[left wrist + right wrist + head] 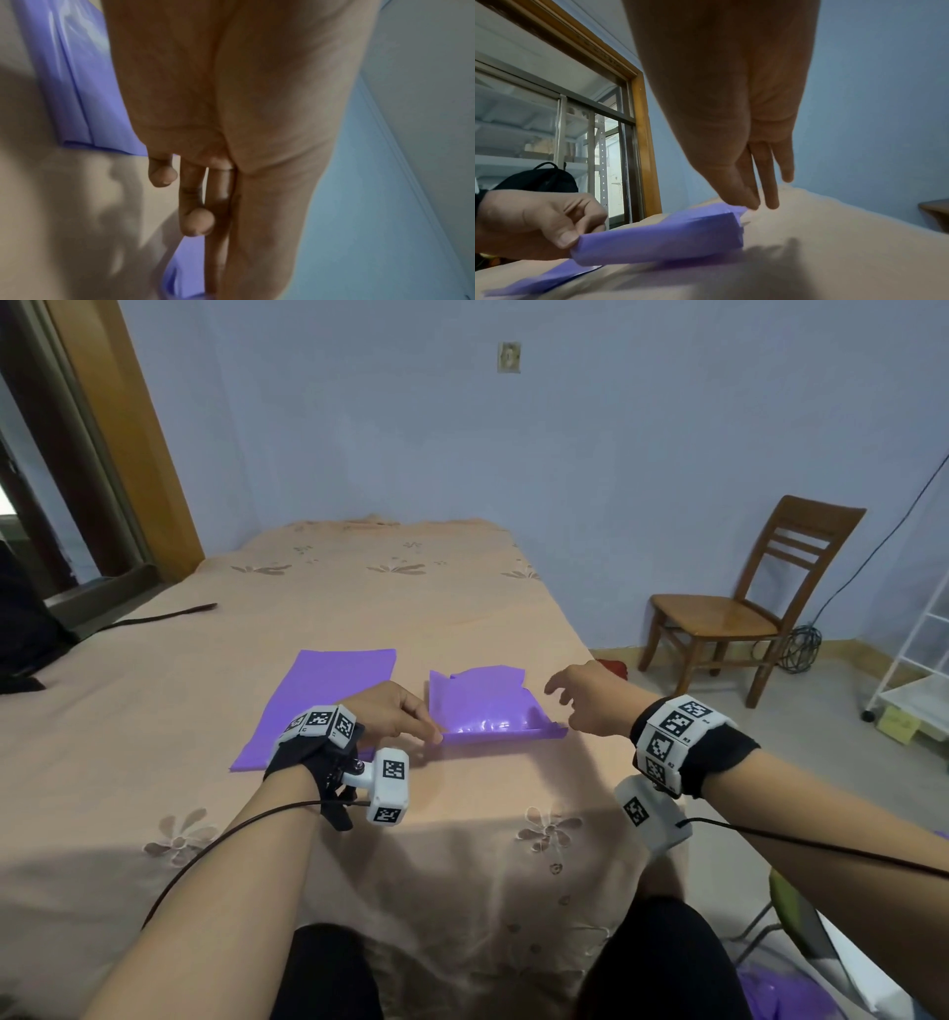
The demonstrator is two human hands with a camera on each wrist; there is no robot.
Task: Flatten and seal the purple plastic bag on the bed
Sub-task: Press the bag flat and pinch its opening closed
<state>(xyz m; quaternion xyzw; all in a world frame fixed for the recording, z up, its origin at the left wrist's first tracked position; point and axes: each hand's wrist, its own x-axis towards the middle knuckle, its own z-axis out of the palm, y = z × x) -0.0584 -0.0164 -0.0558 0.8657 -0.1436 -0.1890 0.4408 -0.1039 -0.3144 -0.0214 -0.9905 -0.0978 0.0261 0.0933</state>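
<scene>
Pinching purple bag's corner, left grip; right grip spread, hovering; fingertips hidden.

By the left hand lies a glossy purple bag; left of that hand, a flat purple sheet; beneath, a peach bedspread with brownish, perhaps embroidered, flowers; wristbands chequered black-and-white.
</scene>
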